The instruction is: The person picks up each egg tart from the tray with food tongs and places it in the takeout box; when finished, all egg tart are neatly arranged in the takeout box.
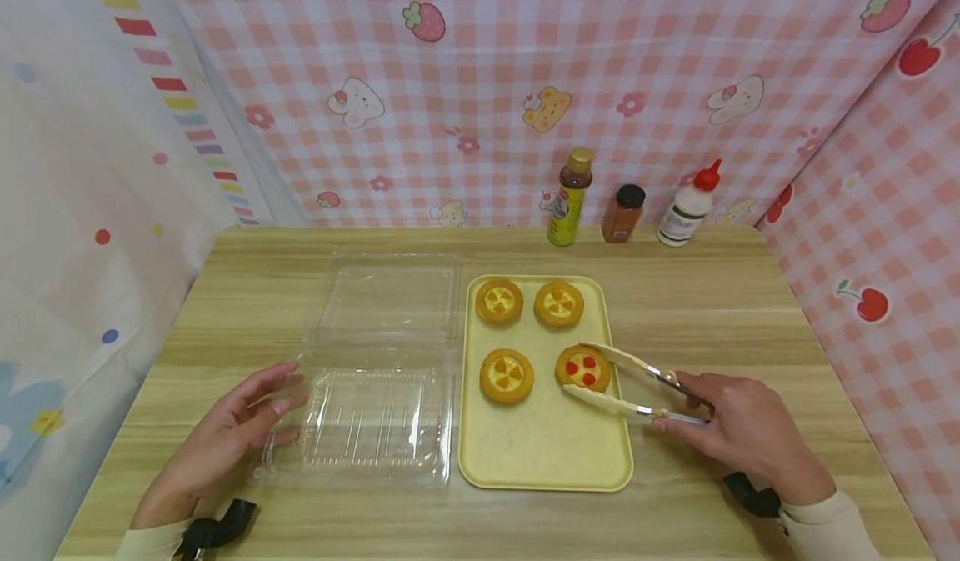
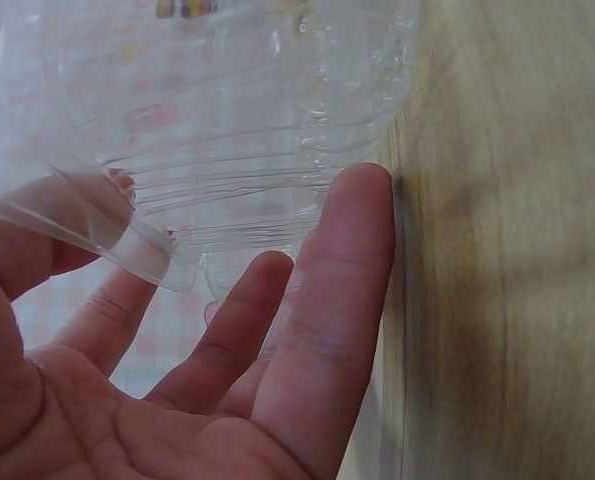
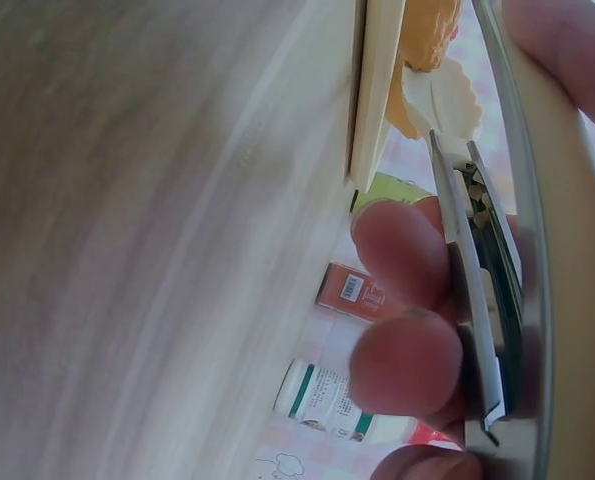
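My right hand (image 1: 750,423) holds a pair of tongs (image 1: 611,403) with metal arms and cream tips. The tips stand apart on either side of a small round tart (image 1: 582,369) with red pieces on top. This tart sits at the right edge of a pale yellow tray (image 1: 540,465). In the right wrist view, fingers (image 3: 407,360) curl around one metal arm of the tongs. On the left, my left hand (image 1: 232,423) rests at the side of an opened clear plastic clamshell box (image 1: 360,463). Its extended fingers (image 2: 327,300) touch the box's ridged wall.
Three tarts with orange wedge toppings, one of them a tart (image 1: 507,376) at the left, share the tray. Behind it stand a yellow-labelled bottle (image 1: 567,207), an orange jar (image 1: 622,215) with a black lid and a white bottle (image 1: 684,215) with a red nozzle. Patterned cloth surrounds the table.
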A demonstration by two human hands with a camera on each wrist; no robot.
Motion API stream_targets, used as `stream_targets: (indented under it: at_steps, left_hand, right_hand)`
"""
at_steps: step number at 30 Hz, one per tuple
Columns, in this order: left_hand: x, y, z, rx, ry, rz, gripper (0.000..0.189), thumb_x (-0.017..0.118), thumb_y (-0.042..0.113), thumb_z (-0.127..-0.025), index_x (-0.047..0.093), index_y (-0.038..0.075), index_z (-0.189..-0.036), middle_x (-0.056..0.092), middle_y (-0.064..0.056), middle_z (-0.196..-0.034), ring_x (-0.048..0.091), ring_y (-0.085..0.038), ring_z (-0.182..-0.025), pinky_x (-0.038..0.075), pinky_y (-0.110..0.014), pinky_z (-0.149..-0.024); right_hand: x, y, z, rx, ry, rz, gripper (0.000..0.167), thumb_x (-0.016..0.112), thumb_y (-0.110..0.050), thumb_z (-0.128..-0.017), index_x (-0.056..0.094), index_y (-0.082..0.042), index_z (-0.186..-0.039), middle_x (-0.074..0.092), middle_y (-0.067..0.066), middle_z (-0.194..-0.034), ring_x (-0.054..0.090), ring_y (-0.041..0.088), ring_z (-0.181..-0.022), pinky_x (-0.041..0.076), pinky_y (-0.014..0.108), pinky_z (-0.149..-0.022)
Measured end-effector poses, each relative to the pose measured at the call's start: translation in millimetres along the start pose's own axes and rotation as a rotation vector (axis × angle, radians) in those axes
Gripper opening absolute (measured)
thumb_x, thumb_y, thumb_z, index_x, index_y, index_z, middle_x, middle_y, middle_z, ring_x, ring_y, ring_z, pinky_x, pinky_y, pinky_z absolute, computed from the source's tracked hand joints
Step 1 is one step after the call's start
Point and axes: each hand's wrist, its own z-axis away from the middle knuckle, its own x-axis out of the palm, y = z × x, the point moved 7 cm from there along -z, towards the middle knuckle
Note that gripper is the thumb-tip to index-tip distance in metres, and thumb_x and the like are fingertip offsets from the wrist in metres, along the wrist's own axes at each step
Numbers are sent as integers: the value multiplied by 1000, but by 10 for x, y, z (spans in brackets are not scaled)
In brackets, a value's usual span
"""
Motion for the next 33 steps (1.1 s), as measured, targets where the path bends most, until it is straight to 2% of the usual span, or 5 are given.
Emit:
stream_targets:
  at_steps: [6, 17, 27, 33]
  left_hand:
    - [-3, -9, 0, 0, 1, -4, 54, 46, 9, -114, 28, 0, -164, 49, 0, -154, 64, -4, -129, 64, -41, -92]
    - [-12, -1, -1, -14, 2, -15, 54, 46, 11, -114, 28, 1, -164, 49, -1, -152, 64, -3, -128, 64, -41, -92]
    - [-12, -21, -25, -8, -9, 1, 54, 46, 11, -114, 27, 1, -164, 51, 3, -153, 64, -2, -129, 64, -40, -93]
    - [-9, -5, -31, 3, -9, -2, 54, 45, 10, -114, 26, 0, -164, 51, 4, -153, 64, -2, -128, 64, -39, -92]
  right_hand:
    - [-49, -23, -26, -25, 20, -7, 46, 95, -54, -72, 77, -20, -98, 57, -18, -70, 39, -6, -58, 37, 20, -53]
    - [-170, -157, -190, -69, 62, -18, 43, 94, -54, -73, 75, -24, -98, 62, -15, -73, 38, -7, -55, 36, 21, -50]
    - [-245, -434, -440, -189, 106, -24, 56, 92, -58, -72, 79, -17, -109, 67, -13, -76, 51, -2, -58, 44, 25, -52]
    - [-214, -639, -632, -217, 54, -21, 64, 87, -65, -75, 80, -17, -117, 70, -11, -79, 62, 4, -61, 49, 27, -53]
